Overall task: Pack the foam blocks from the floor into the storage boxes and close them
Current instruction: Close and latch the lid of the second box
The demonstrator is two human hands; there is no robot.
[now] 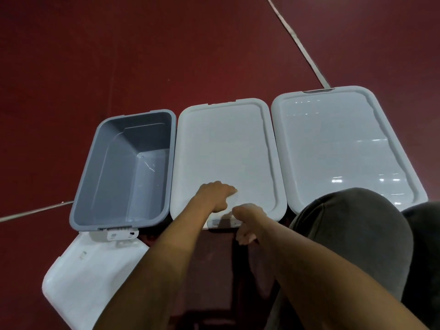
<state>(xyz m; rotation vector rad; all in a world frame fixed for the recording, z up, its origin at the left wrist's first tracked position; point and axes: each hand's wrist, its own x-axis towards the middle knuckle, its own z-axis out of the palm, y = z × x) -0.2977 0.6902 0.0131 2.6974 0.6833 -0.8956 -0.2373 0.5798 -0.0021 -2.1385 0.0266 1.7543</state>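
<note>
The left hand (214, 196) presses flat on the light, stiff, slippery lid (226, 144), while the right hand (247, 225) curls by the front clip (221, 223), the best spot to grab, though I cannot tell if it holds it.

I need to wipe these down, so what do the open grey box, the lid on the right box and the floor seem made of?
Open grey box: likely moulded plastic, smooth walls with a soft sheen. Right lid: pale plastic, glossy, mirroring bright lights. Floor: dark red, smooth, faintly shiny; vinyl or paint, cannot tell.
</note>
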